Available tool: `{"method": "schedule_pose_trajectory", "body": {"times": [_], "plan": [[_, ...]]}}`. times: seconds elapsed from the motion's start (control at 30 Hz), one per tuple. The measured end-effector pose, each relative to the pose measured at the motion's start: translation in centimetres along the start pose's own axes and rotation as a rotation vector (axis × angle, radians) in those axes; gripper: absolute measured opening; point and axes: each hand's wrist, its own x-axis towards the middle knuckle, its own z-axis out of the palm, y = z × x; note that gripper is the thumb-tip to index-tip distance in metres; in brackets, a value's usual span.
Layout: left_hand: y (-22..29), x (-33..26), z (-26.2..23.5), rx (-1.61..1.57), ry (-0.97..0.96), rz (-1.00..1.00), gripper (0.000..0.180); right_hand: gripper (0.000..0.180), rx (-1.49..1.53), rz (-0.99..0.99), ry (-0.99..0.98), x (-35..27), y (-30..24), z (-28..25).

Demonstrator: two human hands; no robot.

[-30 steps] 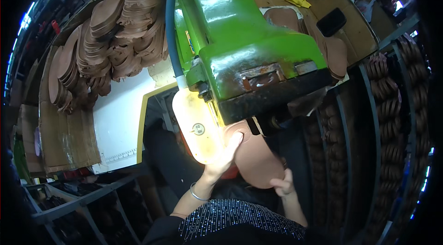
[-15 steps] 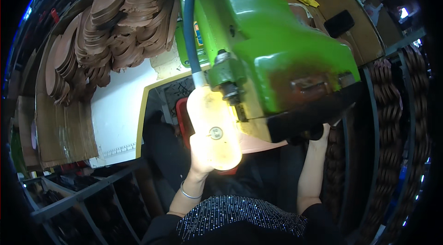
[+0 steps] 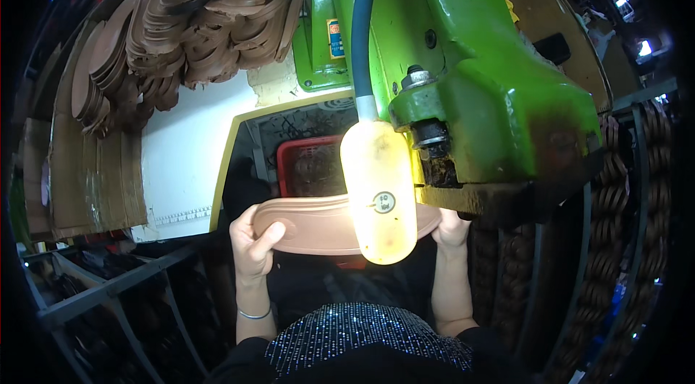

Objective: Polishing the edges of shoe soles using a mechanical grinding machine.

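Note:
A brown shoe sole (image 3: 311, 230) is stretched level between my two hands, in front of the green machine (image 3: 492, 80). My left hand (image 3: 251, 245) is closed around its left end, the thumb pressed on the upper face. At the other end, my right hand (image 3: 450, 229) grips the tip, its fingers partly out of sight under the machine's head. A glowing oval lamp (image 3: 380, 159) on a blue-grey hose (image 3: 367, 29) hangs in front of the sole and covers part of its right half.
Behind the sole, a red bin (image 3: 289, 159) stands in the yellow-edged table opening. Stacks of brown soles (image 3: 210, 15) fill a cardboard box on the far left. A white tabletop (image 3: 181, 174) lies before them. Metal racks flank me, the right one loaded with soles (image 3: 615, 174).
The sole has come out from beneath the machine head toward the left, and more of it shows. My left hand has moved left from behind the lamp. The whole view has shifted.

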Motion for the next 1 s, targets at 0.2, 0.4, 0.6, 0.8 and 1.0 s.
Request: {"method": "schedule_pose_trajectory", "body": {"times": [0.2,0.4,0.6,0.8,1.0], "plan": [[-1.7,-2.6,-3.2,-0.024,-0.016,-0.115,0.026,0.038,-0.657,-0.154,-0.141,0.9,0.9,1.6],[-0.2,-0.8,1.5,0.494,-0.073,0.156,0.023,0.032,-0.684,-0.238,0.13,1.6,-2.4,3.7],[2.4,2.8,6.6,0.245,-0.225,0.268,0.023,0.025,-0.592,-0.269,0.198,2.5,-3.7,1.1],[3.8,3.0,3.2,0.458,-0.141,0.196,0.026,0.04,-0.5,-0.196,0.167,1.4,-1.4,3.1],[3.7,1.7,0.0,0.351,-0.126,0.17,0.02,0.035,-0.633,-0.203,0.044,0.8,-0.5,4.5]]}}
